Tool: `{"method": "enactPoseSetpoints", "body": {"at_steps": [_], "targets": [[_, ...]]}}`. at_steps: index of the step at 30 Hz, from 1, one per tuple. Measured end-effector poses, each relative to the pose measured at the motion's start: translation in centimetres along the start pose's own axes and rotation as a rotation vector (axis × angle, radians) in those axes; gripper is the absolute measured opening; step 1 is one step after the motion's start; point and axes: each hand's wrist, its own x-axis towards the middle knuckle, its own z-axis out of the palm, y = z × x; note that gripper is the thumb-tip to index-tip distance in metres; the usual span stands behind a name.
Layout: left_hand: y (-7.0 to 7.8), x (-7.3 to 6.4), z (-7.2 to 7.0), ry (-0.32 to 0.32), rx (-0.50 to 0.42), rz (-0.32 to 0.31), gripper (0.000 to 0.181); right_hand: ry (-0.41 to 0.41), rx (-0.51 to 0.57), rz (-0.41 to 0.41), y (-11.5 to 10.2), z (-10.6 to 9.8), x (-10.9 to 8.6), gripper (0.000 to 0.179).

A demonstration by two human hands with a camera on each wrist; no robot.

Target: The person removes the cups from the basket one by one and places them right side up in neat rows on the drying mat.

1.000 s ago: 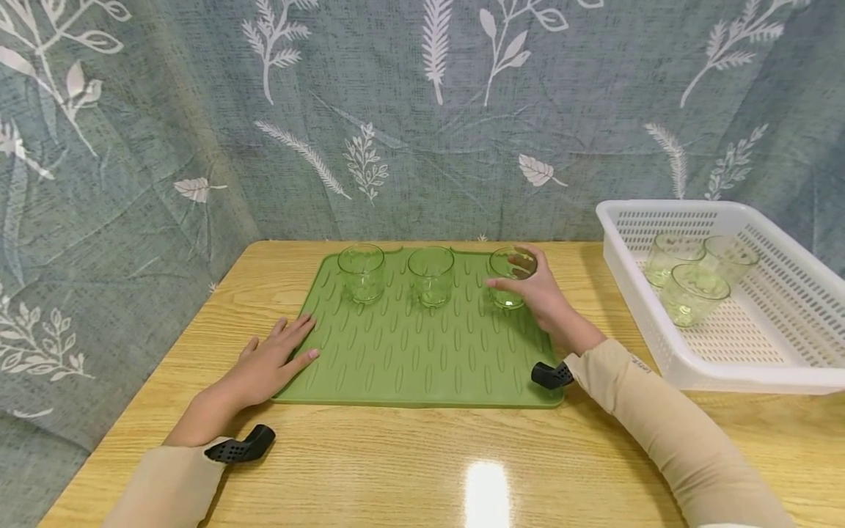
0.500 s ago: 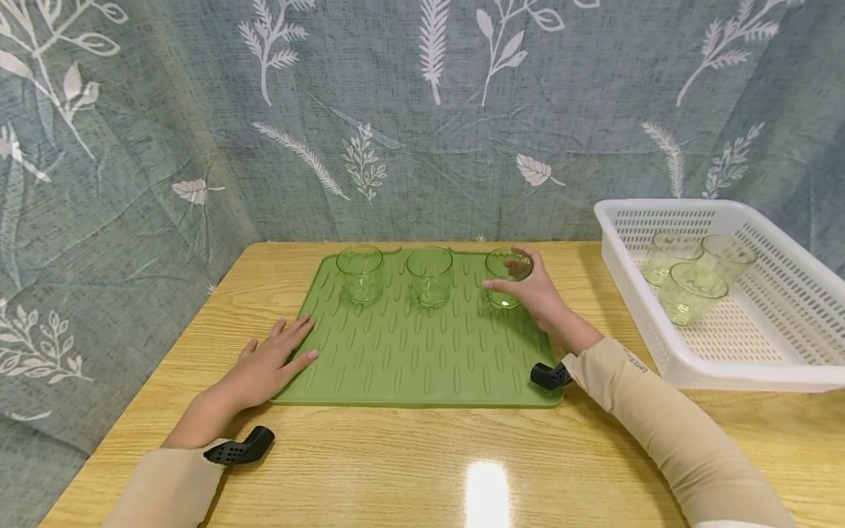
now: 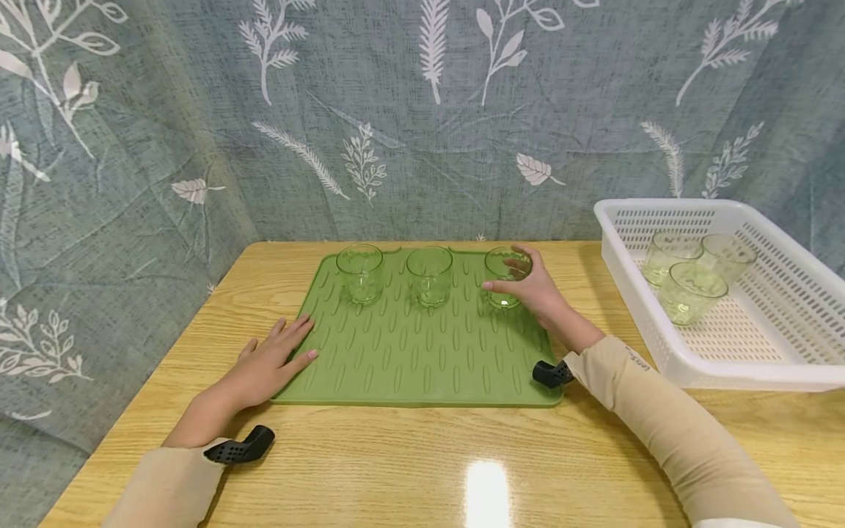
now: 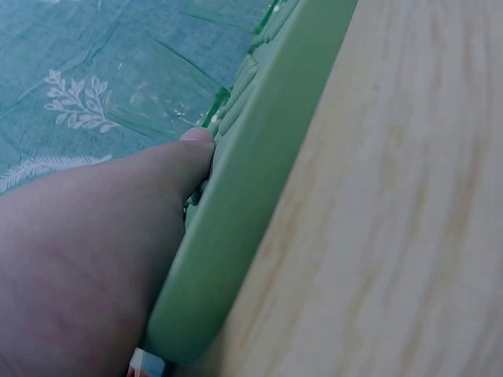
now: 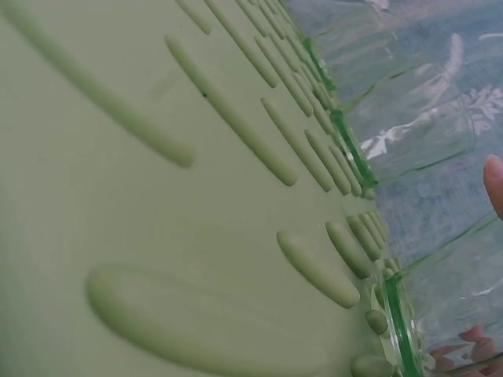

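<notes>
Three clear green drinking glasses stand upright in a row along the back of a green ridged mat (image 3: 416, 367): a left glass (image 3: 359, 275), a middle glass (image 3: 430, 276) and a right glass (image 3: 503, 295). My right hand (image 3: 543, 293) is curled round the right glass, thumb across the front and fingers behind it, seen through its wall. In the right wrist view, the thumb tip (image 5: 493, 182) shows at the glass's edge. My left hand (image 3: 264, 367) rests flat with spread fingers on the mat's left edge. The left wrist view shows its thumb (image 4: 198, 145) against the mat.
At right stands a white perforated plastic basket (image 3: 680, 370) with three more green glasses (image 3: 694, 292) grouped at its left side. The wooden table (image 3: 370, 462) extends in front of the mat. A patterned blue-grey cloth (image 3: 422, 169) hangs behind.
The right glass has shifted slightly left on the mat with my right hand, mostly in the first half second. My left hand and the other glasses stay where they were.
</notes>
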Motion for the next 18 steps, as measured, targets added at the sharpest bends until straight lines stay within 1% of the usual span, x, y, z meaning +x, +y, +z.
{"method": "enactPoseSetpoints", "body": {"at_steps": [5,13,18], "targets": [[0.0,0.1,0.0,0.0,-0.002,0.0,0.071,-0.001,-0.012,0.0,-0.1,0.0,0.0,0.099],[-0.1,0.1,0.0,0.002,0.006,0.003,0.071,0.001,-0.042,0.002,-0.3,-0.5,-0.2,0.1],[-0.1,0.1,0.0,0.002,0.002,0.0,0.071,-0.002,-0.019,-0.005,-0.6,-1.0,-0.6,0.099]]}}
